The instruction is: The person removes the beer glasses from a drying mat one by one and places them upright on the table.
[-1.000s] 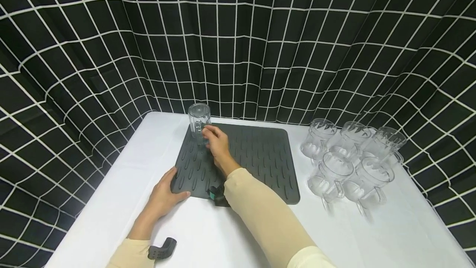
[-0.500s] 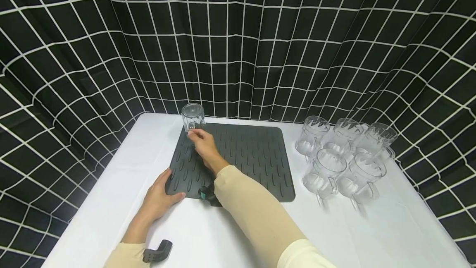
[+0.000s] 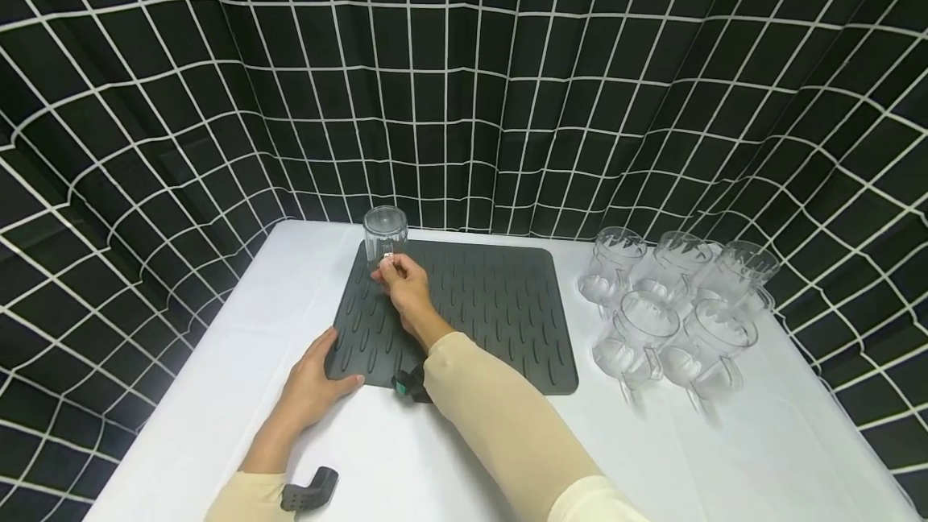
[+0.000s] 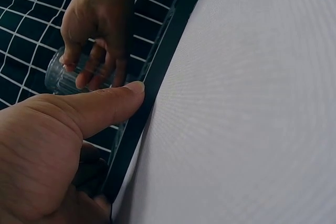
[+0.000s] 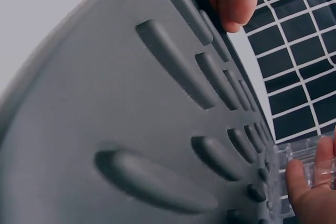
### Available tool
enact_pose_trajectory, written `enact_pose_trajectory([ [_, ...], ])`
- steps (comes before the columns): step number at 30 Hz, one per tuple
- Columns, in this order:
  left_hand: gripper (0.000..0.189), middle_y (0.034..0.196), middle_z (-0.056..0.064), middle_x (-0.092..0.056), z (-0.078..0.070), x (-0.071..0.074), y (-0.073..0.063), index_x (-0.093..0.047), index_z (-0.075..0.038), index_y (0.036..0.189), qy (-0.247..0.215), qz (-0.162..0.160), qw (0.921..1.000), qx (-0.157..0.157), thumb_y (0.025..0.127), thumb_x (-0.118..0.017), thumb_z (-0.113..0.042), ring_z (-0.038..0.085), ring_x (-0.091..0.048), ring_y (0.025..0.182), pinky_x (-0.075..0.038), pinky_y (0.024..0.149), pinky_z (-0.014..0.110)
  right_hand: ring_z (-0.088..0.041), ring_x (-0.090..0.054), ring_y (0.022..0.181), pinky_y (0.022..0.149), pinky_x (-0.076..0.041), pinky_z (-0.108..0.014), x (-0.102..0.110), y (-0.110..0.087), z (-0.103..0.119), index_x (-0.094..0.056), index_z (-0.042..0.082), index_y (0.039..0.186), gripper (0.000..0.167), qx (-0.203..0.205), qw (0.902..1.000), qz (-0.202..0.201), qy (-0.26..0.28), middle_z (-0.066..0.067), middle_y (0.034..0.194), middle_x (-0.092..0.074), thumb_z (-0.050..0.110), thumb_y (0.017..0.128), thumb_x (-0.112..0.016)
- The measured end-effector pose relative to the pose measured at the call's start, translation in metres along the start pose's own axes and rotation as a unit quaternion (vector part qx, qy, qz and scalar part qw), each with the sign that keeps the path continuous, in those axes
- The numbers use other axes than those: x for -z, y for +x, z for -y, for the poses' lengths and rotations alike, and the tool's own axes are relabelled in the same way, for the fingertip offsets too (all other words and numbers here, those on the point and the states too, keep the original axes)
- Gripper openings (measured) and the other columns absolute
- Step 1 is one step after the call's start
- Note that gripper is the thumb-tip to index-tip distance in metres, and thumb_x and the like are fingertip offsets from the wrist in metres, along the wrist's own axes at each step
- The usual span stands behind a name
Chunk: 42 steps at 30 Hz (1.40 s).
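Note:
A clear glass mug (image 3: 384,230) stands upside down at the back left corner of a dark grey ribbed mat (image 3: 493,304). My right hand (image 3: 408,287) pinches its handle, on the side facing me, and the fingers partly hide the handle. In the right wrist view, fingers of the right hand (image 5: 315,195) overlap the clear mug (image 5: 294,153) beyond the mat's ridges. My left hand (image 3: 308,387) rests at the mat's front left corner, thumb at the front edge and fingers along the left side. The left wrist view shows that thumb (image 4: 105,108) straight against the mat's edge.
Several clear mugs stand upright in two rows to the right of the mat, among them a front mug (image 3: 645,325) with its handle toward me. A white cloth (image 3: 783,441) covers the table. A black curtain (image 3: 464,103) with white grid lines encloses the back and sides.
The right hand has shifted slightly left against the mug, its fingertips now in front of the glass. The left hand stays at the mat's corner. The head view has turned a little.

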<state>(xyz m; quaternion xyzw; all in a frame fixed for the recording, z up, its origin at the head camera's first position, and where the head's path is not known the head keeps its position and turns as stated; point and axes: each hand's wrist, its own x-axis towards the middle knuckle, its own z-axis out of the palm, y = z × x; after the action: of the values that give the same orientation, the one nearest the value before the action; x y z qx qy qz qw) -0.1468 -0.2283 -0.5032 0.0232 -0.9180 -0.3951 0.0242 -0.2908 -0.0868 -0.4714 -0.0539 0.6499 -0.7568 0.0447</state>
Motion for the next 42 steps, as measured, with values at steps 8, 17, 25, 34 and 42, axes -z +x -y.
enact_pose_trajectory([
  [8, 0.093, 0.151, 0.030, -0.024, 0.002, -0.006, -0.001, -0.025, 0.008, 0.147, -0.002, -0.006, 1.0000, -0.005, 0.078, -0.080, -0.020, 0.049, -0.024, 0.136, -0.023, 0.108, 0.060, -0.016, -0.067, 0.083, 0.083, -0.055, -0.041, 0.012, -0.009, 0.000, -0.064, 0.005, 0.094, 0.012, 0.008, 1.0000, -0.001, -0.005, -0.006, 0.084, -0.071, 0.017, 0.097, -0.060],
  [17, 0.094, 0.152, 0.028, -0.023, -0.001, -0.009, -0.001, -0.024, 0.008, 0.148, 0.002, -0.005, 1.0000, -0.006, 0.078, -0.080, -0.021, 0.048, -0.024, 0.136, -0.022, 0.109, 0.058, -0.020, -0.068, 0.081, 0.084, -0.052, -0.053, 0.030, -0.021, 0.014, -0.063, 0.003, 0.096, 0.015, 0.030, 0.9995, 0.005, -0.002, -0.008, 0.084, -0.070, 0.017, 0.098, -0.059],
  [25, 0.094, 0.153, 0.027, -0.022, -0.004, -0.004, -0.001, -0.024, 0.006, 0.149, 0.010, -0.005, 0.9999, -0.012, 0.079, -0.079, -0.023, 0.049, -0.025, 0.135, -0.023, 0.108, 0.060, -0.020, -0.067, 0.078, 0.076, -0.056, -0.037, 0.051, -0.034, 0.028, -0.062, -0.002, 0.098, 0.018, 0.058, 0.9983, 0.002, 0.006, -0.010, 0.083, -0.069, 0.016, 0.098, -0.058],
  [34, 0.093, 0.153, 0.027, -0.023, -0.003, -0.002, -0.001, -0.025, 0.007, 0.148, 0.011, -0.009, 0.9998, -0.015, 0.079, -0.079, -0.023, 0.049, -0.025, 0.135, -0.024, 0.108, 0.059, -0.028, -0.067, 0.085, 0.083, -0.055, -0.041, 0.083, -0.058, 0.047, -0.059, -0.006, 0.103, 0.026, 0.092, 0.9956, 0.015, -0.006, -0.019, 0.090, -0.067, 0.019, 0.098, -0.057],
  [42, 0.093, 0.153, 0.027, -0.022, -0.001, 0.002, -0.003, -0.024, 0.006, 0.149, 0.014, -0.006, 0.9998, -0.012, 0.080, -0.078, -0.024, 0.050, -0.025, 0.135, -0.023, 0.108, 0.061, -0.022, -0.066, 0.082, 0.081, -0.056, -0.038, 0.109, -0.092, 0.064, -0.058, -0.006, 0.098, 0.022, 0.130, 0.9913, 0.012, 0.013, -0.014, 0.085, -0.066, 0.016, 0.099, -0.056],
])
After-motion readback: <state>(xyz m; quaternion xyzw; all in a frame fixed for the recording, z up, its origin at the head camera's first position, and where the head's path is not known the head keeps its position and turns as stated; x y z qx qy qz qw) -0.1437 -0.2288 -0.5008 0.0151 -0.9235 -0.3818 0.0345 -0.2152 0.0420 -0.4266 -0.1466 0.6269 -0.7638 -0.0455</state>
